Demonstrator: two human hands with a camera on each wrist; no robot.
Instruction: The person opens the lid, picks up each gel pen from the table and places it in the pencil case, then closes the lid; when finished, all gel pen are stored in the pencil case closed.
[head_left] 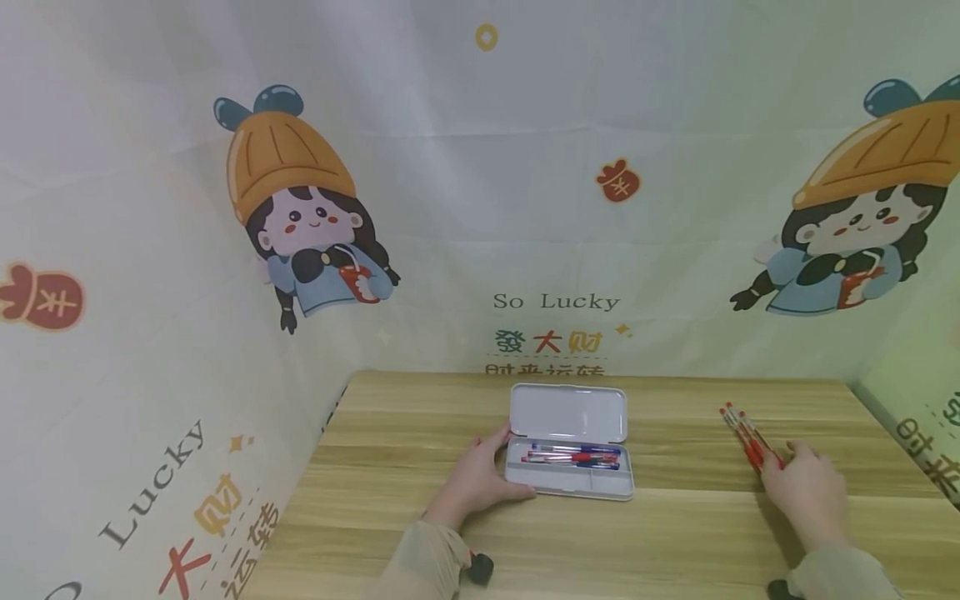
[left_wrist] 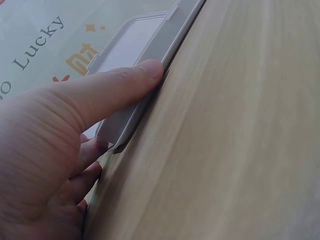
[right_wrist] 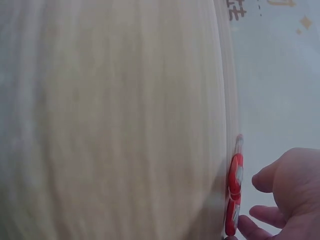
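Observation:
A pale pencil case [head_left: 569, 483] lies with its lid [head_left: 567, 413] raised at the back. Several pens [head_left: 573, 457], with blue, red and dark parts, rest in its rear compartment. My left hand [head_left: 477, 478] grips the left end of the case, its thumb [left_wrist: 150, 72] along the front wall and the fingers around the corner. On the right, red pens [head_left: 742, 432] lie in a bunch on the table, caps and tips angled towards the back. My right hand [head_left: 806, 492] is at their near end. In the right wrist view its thumb [right_wrist: 265, 177] stands apart from the red pens [right_wrist: 235, 185], fingertips close beside them.
The wood-grain table [head_left: 675, 542] runs back to a printed cloth [head_left: 450, 208] that hangs behind and at both sides. Small front compartments in the case are split by a divider [head_left: 590, 480].

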